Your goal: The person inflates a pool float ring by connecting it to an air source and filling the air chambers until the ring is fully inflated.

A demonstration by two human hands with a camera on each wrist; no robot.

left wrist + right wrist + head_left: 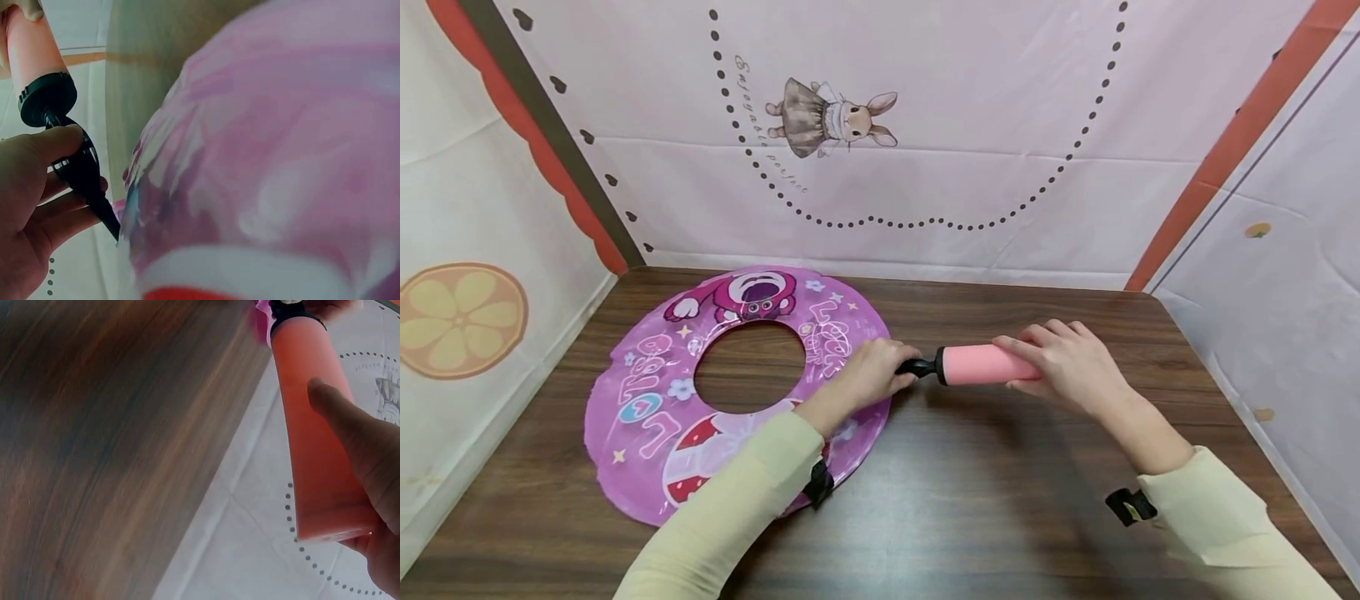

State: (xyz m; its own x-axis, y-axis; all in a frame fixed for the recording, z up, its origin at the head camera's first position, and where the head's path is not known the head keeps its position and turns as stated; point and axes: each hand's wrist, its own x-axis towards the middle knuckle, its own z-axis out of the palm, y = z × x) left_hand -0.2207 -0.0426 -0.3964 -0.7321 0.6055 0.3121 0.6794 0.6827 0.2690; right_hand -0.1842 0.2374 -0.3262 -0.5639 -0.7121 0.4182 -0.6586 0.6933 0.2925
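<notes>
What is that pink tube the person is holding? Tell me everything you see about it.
It is a small hand pump with a smooth pink barrel, plastic by the look of it, a black collar and a black tapered nozzle. It lies nearly level above the wooden table. The right hand grips the barrel; the left hand pinches the nozzle, whose tip meets the edge of the flat purple swim ring.

I seem to be in a small set-up booth at home rather than a lived-in room: beyond my left hand (pixel 868 373) and right hand (pixel 1063 362) hangs a pale pink cloth backdrop (pixel 925 150) printed with a dressed rabbit (pixel 831 117) and a dotted loop. More printed cloth walls close me in on either side, one beyond my left hand bearing an orange slice (pixel 460 321). Under both hands lies a dark wood-grain table (pixel 985 492).
</notes>
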